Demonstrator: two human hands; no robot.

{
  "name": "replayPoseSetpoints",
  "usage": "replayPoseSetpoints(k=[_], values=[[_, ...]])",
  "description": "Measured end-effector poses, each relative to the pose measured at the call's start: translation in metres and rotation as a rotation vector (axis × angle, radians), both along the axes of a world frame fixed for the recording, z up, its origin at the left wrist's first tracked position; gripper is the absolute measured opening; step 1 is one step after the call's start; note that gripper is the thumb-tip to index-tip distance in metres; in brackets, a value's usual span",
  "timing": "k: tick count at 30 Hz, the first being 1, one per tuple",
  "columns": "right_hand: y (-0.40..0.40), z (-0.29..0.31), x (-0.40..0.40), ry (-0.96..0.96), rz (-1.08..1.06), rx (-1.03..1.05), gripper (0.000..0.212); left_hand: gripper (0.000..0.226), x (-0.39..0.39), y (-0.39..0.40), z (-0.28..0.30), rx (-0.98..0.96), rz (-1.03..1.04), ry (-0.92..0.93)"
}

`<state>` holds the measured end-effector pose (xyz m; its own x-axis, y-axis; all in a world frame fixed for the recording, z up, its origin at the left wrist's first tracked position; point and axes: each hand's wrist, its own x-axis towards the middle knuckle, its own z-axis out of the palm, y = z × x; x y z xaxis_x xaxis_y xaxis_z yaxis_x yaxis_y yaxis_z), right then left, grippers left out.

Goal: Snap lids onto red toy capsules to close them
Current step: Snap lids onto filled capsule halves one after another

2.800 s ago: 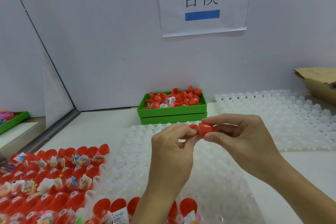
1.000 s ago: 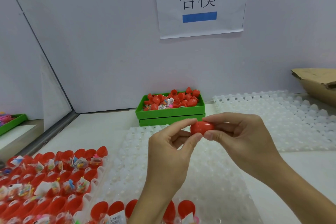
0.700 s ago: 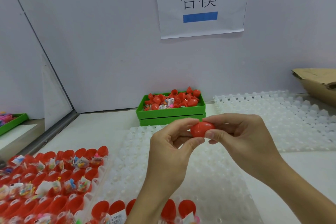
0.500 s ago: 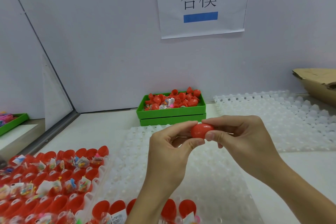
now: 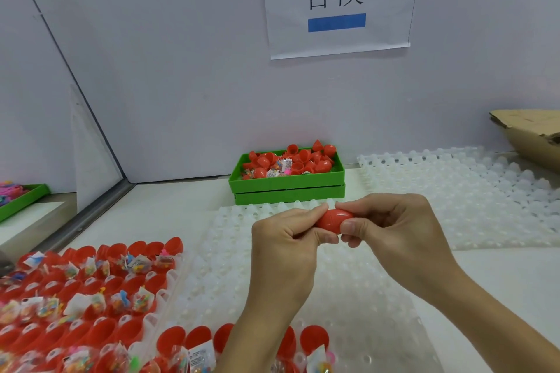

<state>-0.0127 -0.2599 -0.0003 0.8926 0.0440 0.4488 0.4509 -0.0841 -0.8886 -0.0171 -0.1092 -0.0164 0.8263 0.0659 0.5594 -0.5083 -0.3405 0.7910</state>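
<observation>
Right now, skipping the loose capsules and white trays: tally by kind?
hands: 2, left and right
red capsule pinched between them: 1
green trays: 3, two apparently stacked at the back, one at the left edge
wall sign: 1
cardboard box: 1
Total: 8

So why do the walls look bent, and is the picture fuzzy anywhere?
Head view: the wide lens bows straight lines, so the wall seam leans and curves near the left edge. The light is soft and even, with faint shadows under the hands and no strong glare. The capsule and sign look sharp; the packets at the bottom left corner look a bit smeared.
</observation>
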Motion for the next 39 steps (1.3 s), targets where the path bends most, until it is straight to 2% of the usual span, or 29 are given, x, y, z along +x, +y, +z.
replayPoseSetpoints(k=[6, 10, 12, 15, 17, 20, 22, 24, 27, 29, 33, 35, 39], values=[[0.001, -0.004, 0.003, 0.002, -0.037, -0.018, 0.028, 0.030, 0.001, -0.004, -0.007, 0.154, 0.094, -0.139], [0.002, -0.008, 0.002, 0.013, -0.026, -0.061, 0.034, 0.023, -0.002, -0.006, -0.005, 0.186, 0.095, -0.134], [0.004, -0.010, 0.003, 0.037, -0.013, -0.108, 0.033, 0.023, -0.003, -0.006, -0.002, 0.142, 0.104, -0.099], [0.004, -0.010, 0.006, 0.090, -0.005, -0.127, 0.025, 0.038, -0.002, -0.001, 0.002, 0.042, 0.060, -0.035], [0.003, -0.007, 0.004, 0.106, 0.040, -0.163, 0.024, 0.033, -0.001, 0.001, 0.001, 0.103, 0.049, -0.080], [0.006, -0.006, -0.001, 0.129, 0.107, -0.201, 0.012, 0.027, -0.002, -0.002, -0.001, 0.306, 0.112, -0.186], [0.007, -0.008, -0.001, 0.138, 0.113, -0.133, 0.014, 0.029, -0.003, -0.005, -0.002, 0.378, 0.119, -0.205], [0.005, -0.011, 0.003, 0.183, 0.120, -0.005, 0.020, 0.040, -0.003, -0.004, -0.001, 0.270, 0.033, -0.097], [0.001, -0.011, 0.007, 0.228, 0.170, 0.198, 0.015, 0.072, -0.002, 0.001, 0.003, -0.085, -0.174, 0.236], [0.000, -0.012, 0.007, 0.197, 0.262, 0.228, 0.021, 0.074, 0.000, 0.001, 0.002, -0.296, -0.321, 0.374], [-0.001, -0.010, 0.006, 0.095, 0.337, 0.149, 0.023, 0.037, -0.001, -0.004, 0.003, -0.518, -0.455, 0.337], [-0.001, -0.009, 0.006, 0.054, 0.345, 0.127, 0.023, 0.036, 0.000, -0.004, 0.002, -0.570, -0.444, 0.315], [0.000, -0.012, 0.006, 0.033, 0.349, 0.121, 0.026, 0.033, -0.002, -0.006, 0.001, -0.531, -0.361, 0.262]])
